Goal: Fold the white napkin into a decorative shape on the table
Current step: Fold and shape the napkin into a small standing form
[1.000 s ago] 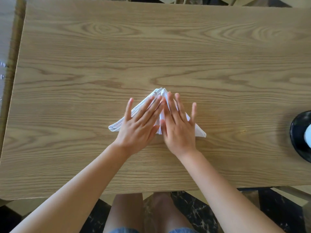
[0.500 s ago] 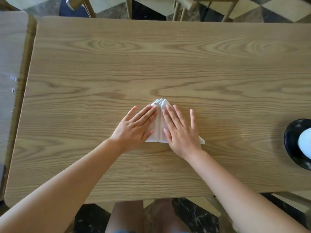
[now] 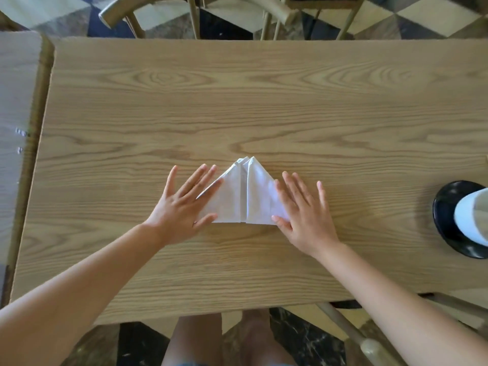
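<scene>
Napkin (image 3: 244,194) lies at frame centre on the table (image 3: 264,101), now largely uncovered. Left hand (image 3: 182,204) and right hand (image 3: 303,210) have slid outward, flat and spread, gripping nothing, overlapping its lower corners.

Single head-worn wide-angle view; looking steeply down and forward over the bench (image 3: 264,101); close above both hands; chairs (image 3: 195,14) beyond the far edge.
</scene>
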The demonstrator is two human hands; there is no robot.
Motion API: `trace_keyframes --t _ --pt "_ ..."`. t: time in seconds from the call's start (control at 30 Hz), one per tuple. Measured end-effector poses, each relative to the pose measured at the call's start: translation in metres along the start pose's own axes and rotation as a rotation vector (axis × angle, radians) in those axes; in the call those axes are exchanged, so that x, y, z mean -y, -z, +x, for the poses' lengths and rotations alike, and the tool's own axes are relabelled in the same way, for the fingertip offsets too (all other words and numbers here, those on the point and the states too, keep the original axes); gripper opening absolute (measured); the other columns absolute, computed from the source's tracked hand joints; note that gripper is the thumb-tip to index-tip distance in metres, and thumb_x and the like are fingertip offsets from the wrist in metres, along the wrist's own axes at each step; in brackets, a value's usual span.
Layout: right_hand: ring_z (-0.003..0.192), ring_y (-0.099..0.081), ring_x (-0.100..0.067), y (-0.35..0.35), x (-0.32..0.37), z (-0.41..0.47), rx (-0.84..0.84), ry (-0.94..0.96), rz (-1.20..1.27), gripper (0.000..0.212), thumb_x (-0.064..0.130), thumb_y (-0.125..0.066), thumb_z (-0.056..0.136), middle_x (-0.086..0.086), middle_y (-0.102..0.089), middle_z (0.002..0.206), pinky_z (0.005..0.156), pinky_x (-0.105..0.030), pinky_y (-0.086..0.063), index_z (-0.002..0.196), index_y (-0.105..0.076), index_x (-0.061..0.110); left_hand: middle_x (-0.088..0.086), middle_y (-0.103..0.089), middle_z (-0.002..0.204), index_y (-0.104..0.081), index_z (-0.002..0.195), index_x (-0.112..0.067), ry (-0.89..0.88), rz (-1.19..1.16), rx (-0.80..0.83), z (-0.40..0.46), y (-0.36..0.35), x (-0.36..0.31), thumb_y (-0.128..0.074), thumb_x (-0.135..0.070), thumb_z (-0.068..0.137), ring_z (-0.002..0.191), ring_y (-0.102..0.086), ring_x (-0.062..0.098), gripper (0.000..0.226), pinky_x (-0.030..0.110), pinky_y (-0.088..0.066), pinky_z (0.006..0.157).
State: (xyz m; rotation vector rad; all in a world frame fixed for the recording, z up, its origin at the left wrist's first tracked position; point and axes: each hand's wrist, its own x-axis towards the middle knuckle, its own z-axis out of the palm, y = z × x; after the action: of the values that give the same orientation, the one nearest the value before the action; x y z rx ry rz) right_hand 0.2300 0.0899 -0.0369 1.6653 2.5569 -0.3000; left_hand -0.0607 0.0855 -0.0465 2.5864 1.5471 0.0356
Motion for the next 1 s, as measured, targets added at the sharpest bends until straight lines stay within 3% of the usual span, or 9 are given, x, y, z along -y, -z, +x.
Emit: trace_keyframes --t 0.07,0.13,0.2,0.27,0.37,0.53,0.7,0.77,1.0 --pt "0.129 -0.039 -0.031 0.004 0.005 -0.012 -0.089 -0.189 0.103 0.069 0.051 -0.034 0.087 -0.014 -0.043 0.142 0.102 -0.051 -0.033 0.143 -0.028 0.013 0.005 -0.035 0.150 -0.039 0.140 -0.015 0.192 -0.189 -0.106 0.002 0.016 -0.027 -0.028 -0.050 0.090 0.137 -0.029 0.017 0.062 0.043 -0.022 0.109" --pt "0.108 -0.053 -0.033 0.008 0.009 -0.021 -0.174 -0.316 0.176 0.064 0.049 -0.041 0.082 -0.013 -0.058 0.117 0.087 -0.046 -0.045 0.131 -0.046 0.008 -0.001 -0.062 0.119 -0.062 0.116 -0.017 0.418 -0.651 -0.159 0.017 0.036 -0.053 -0.031 -0.050 0.085 0.109 -0.054 0.013 0.054 0.025 -0.038 0.091" --pt "0.098 -0.056 -0.031 0.010 0.012 -0.025 -0.192 -0.413 0.231 0.053 0.045 -0.050 0.080 -0.009 -0.061 0.103 0.081 -0.044 -0.046 0.119 -0.055 0.009 -0.004 -0.067 0.088 -0.069 0.089 -0.016 0.605 -1.161 -0.045 0.042 0.051 -0.062 -0.037 -0.050 0.082 0.081 -0.062 0.010 0.047 0.024 -0.045 0.075" --pt "0.095 -0.056 -0.030 0.010 0.014 -0.025 -0.175 -0.483 0.277 0.042 0.039 -0.062 0.079 -0.007 -0.062 0.097 0.082 -0.042 -0.043 0.110 -0.058 0.010 0.000 -0.069 0.082 -0.070 0.084 -0.014 0.663 -1.429 0.181 0.065 0.058 -0.056 -0.039 -0.048 0.090 0.074 -0.065 0.014 0.047 0.029 -0.049 0.073" --pt "0.096 -0.055 -0.026 0.014 0.018 -0.022 -0.125 -0.583 0.319 0.032 0.038 -0.064 0.077 -0.002 -0.062 0.093 0.084 -0.040 -0.038 0.098 -0.058 0.015 0.005 -0.071 0.096 -0.071 0.092 -0.011 0.665 -1.496 0.432 0.084 0.056 -0.040 -0.032 -0.049 0.096 0.085 -0.068 0.018 0.055 0.033 -0.053 0.078" --pt "0.098 -0.052 -0.024 0.020 0.017 -0.015 0.031 -0.677 0.368 0.023 0.036 -0.060 0.080 -0.001 -0.060 0.096 0.088 -0.040 -0.035 0.092 -0.061 0.017 0.013 -0.070 0.104 -0.070 0.095 -0.005 0.767 -1.462 0.595 0.101 0.052 -0.028 -0.035 -0.049 0.095 0.089 -0.068 0.019 0.057 0.036 -0.054 0.083" --pt "0.065 -0.053 -0.016 0.033 0.010 -0.011 -0.043 -0.716 0.770 0.004 0.014 -0.061 0.078 0.009 -0.057 0.069 0.054 -0.022 -0.038 0.080 -0.057 0.013 0.013 -0.070 0.107 -0.067 0.104 -0.002 0.831 -1.532 0.650 0.108 0.057 -0.022 -0.034 -0.054 0.093 0.099 -0.067 0.024 0.062 0.040 -0.050 0.092" --pt "0.058 -0.050 -0.013 0.036 0.003 -0.008 -0.139 -0.760 0.918 0.004 0.009 -0.062 0.076 0.007 -0.057 0.065 0.051 -0.020 -0.037 0.078 -0.060 0.012 0.013 -0.071 0.107 -0.066 0.108 -0.001 0.860 -1.598 0.664 0.109 0.057 -0.021 -0.032 -0.057 0.092 0.100 -0.068 0.023 0.067 0.040 -0.049 0.094" --pt "0.073 -0.059 -0.014 0.058 0.002 0.014 -0.367 -0.820 1.374 0.008 0.016 -0.067 0.067 -0.002 -0.064 0.073 0.082 -0.044 -0.052 0.073 -0.063 0.018 0.016 -0.067 0.114 -0.063 0.111 0.002 0.957 -1.888 0.711 0.111 0.048 -0.012 -0.013 -0.065 0.090 0.106 -0.065 0.023 0.086 0.036 -0.048 0.090"
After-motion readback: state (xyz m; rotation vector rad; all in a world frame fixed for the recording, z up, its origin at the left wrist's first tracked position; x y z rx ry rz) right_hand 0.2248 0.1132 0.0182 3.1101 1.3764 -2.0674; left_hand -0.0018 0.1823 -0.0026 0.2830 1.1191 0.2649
